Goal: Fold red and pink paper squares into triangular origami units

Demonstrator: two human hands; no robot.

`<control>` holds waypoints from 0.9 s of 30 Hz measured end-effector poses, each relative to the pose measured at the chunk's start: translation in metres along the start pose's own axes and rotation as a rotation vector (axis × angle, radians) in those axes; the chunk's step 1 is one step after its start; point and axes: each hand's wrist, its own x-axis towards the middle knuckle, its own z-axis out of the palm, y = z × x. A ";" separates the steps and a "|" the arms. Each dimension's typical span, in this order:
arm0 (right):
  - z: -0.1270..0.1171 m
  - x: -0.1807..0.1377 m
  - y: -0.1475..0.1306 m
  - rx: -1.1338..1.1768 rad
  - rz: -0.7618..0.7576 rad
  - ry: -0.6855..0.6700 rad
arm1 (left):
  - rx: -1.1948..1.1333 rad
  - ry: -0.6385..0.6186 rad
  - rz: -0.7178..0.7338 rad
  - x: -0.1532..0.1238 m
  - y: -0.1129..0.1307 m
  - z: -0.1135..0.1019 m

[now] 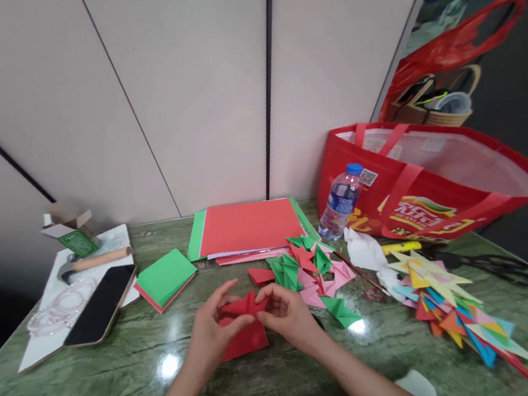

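My left hand (216,328) and my right hand (287,312) meet over the green marble table (99,391), both pinching a folded red paper piece (245,305) held just above the surface. A flat red sheet (245,340) lies under the left hand. Folded green, pink and red paper pieces (314,273) are heaped just beyond my right hand.
Back centre lies a stack of red and green sheets (248,226), with small green squares (166,277) to its left. A phone (101,305), hammer (91,261) and bracelets sit on a white tray. On the right are a water bottle (342,201), red bag (439,183), scissors (494,264) and colourful folded stars (451,306).
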 end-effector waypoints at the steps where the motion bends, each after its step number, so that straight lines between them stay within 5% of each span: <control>1: 0.000 -0.001 0.000 -0.023 -0.010 -0.007 | -0.005 0.007 -0.050 0.000 0.001 0.000; 6: 0.002 -0.003 0.002 -0.067 -0.008 0.026 | -0.039 0.052 -0.148 0.001 0.003 0.003; 16: -0.001 0.000 0.003 0.026 0.067 0.029 | -0.265 -0.060 -0.348 0.002 0.004 0.006; 27: 0.000 -0.003 -0.002 -0.258 0.022 -0.011 | -0.112 -0.185 -0.182 0.001 -0.005 0.007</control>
